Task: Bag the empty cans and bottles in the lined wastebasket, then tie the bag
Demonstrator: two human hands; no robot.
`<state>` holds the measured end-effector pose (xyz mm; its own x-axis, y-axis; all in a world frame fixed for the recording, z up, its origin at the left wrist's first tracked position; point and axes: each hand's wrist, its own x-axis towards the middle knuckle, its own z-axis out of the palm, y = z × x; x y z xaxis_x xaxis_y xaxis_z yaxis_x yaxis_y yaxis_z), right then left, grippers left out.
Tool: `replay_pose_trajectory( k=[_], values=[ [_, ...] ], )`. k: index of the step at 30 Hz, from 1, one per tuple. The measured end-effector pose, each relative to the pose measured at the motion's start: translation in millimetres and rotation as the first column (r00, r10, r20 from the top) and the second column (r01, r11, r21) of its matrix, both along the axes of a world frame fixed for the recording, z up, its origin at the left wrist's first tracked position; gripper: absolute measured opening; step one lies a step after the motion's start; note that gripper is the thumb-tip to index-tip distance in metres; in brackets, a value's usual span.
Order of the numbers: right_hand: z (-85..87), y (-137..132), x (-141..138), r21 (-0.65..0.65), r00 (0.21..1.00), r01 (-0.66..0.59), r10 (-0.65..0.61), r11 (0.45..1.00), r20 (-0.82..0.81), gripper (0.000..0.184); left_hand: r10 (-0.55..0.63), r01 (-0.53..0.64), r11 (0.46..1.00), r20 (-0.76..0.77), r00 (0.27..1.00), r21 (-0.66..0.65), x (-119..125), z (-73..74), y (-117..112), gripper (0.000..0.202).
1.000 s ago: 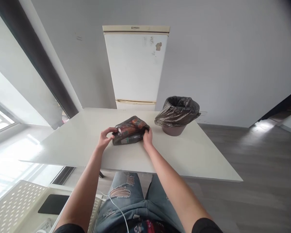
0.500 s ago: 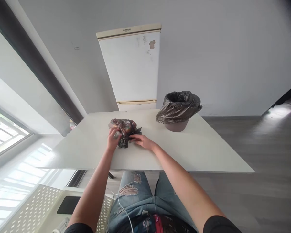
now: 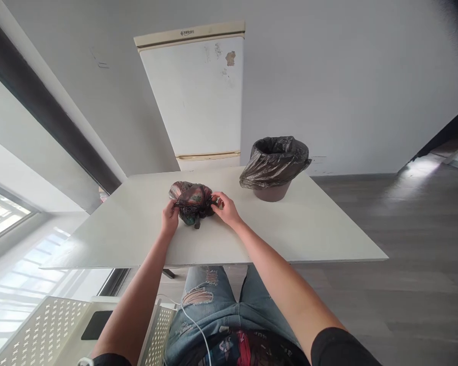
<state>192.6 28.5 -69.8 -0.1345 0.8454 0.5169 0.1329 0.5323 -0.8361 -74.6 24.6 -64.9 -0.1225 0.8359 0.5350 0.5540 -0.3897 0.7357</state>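
Observation:
A filled dark plastic garbage bag [image 3: 194,199] lies on the white table, gathered together in its middle, with reddish and greenish contents showing through the thin film. My left hand [image 3: 170,217] pinches the bag's left side. On the right side, my right hand [image 3: 225,207] grips another bit of the plastic between thumb and fingers. Both hands pull the plastic outward across the bundle. To the right stands a brown trash can [image 3: 272,193], lined with a black garbage bag [image 3: 273,170] folded over its rim; neither hand touches it.
The white table [image 3: 290,234] has its front edge close to my legs. Behind it a white refrigerator [image 3: 198,96] stands against the grey wall. At lower left is a cream perforated basket [image 3: 48,325] with a dark flat object [image 3: 95,325] in it. A white cable [image 3: 193,323] hangs at my waist.
My hands have moved apart to opposite sides of the bag, stretching its plastic sideways. The right hand's fingers have closed on the plastic. The view has shifted slightly.

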Motion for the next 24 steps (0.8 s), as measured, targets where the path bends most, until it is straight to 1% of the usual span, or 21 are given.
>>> replay_pose_trajectory(
  k=[1, 3, 5, 6, 10, 12, 14, 16, 17, 19, 20, 21, 22, 23, 24],
  values=[
    [-0.5, 2, 0, 0.016, 1.000, -0.014, 0.014, 1.000, 0.026, 0.035, -0.010, 0.010, 1.000, 0.028, 1.000, 0.006, 0, -0.6, 1, 0.014],
    [-1.5, 5, -1, -0.010, 0.995, -0.085, 0.086, 0.996, 0.054, 0.023, -0.006, 0.004, 1.000, 0.065, 0.998, 0.027, -2, -1.6, 3, 0.011],
    [-1.5, 5, -3, -0.060, 0.993, -0.111, 0.113, 0.992, 0.025, 0.008, 0.026, -0.033, 0.997, 0.106, 0.994, 0.067, -4, -2.5, 6, 0.010],
    [-0.9, 5, -3, -0.078, 0.994, -0.105, 0.104, 0.991, -0.011, 0.008, 0.050, -0.063, 0.994, 0.135, 0.990, 0.094, -6, -2.8, 7, 0.010],
    [3.7, 4, 1, -0.140, 0.973, -0.080, 0.047, 0.987, -0.225, 0.026, 0.149, -0.203, 0.962, 0.275, 0.950, 0.181, -12, -3.2, 13, 0.007],
    [5.5, 4, 3, -0.175, 0.951, -0.089, 0.032, 0.980, -0.307, 0.031, 0.158, -0.228, 0.954, 0.322, 0.934, 0.192, -13, -2.9, 13, 0.007],
    [7.2, 4, 4, -0.198, 0.931, -0.096, 0.018, 0.975, -0.364, 0.033, 0.117, -0.195, 0.958, 0.335, 0.935, 0.209, -12, -2.0, 11, 0.012],
    [10.0, 2, 4, -0.205, 0.917, -0.111, 0.021, 0.972, -0.398, 0.035, 0.011, -0.097, 0.967, 0.340, 0.941, 0.237, -8, -0.8, 6, 0.019],
    [12.0, 1, 5, -0.204, 0.908, -0.143, 0.046, 0.968, -0.417, 0.036, -0.062, -0.025, 0.971, 0.352, 0.934, 0.239, -6, -0.2, 4, 0.024],
    [16.7, -3, 4, -0.198, 0.859, -0.289, 0.162, 0.937, -0.486, 0.036, -0.187, 0.111, 0.971, 0.384, 0.904, 0.211, 0, 1.0, -1, 0.035],
    [18.9, -5, 4, -0.188, 0.815, -0.384, 0.236, 0.904, -0.530, 0.037, -0.215, 0.156, 0.971, 0.378, 0.900, 0.181, 3, 1.5, -3, 0.039],
    [20.4, -7, 4, -0.177, 0.767, -0.473, 0.304, 0.863, -0.565, 0.039, -0.225, 0.185, 0.972, 0.341, 0.913, 0.146, 5, 2.0, -5, 0.042],
    [21.1, -8, 4, -0.167, 0.730, -0.538, 0.358, 0.826, -0.583, 0.040, -0.222, 0.197, 0.973, 0.268, 0.937, 0.118, 8, 2.3, -6, 0.043],
    [20.8, -7, 3, -0.164, 0.722, -0.561, 0.384, 0.811, -0.575, 0.040, -0.215, 0.199, 0.975, 0.175, 0.961, 0.103, 10, 2.6, -6, 0.042],
    [19.5, -6, 3, -0.168, 0.754, -0.532, 0.373, 0.830, -0.541, 0.040, -0.207, 0.198, 0.976, 0.092, 0.974, 0.095, 11, 2.8, -5, 0.040]
  ],
)
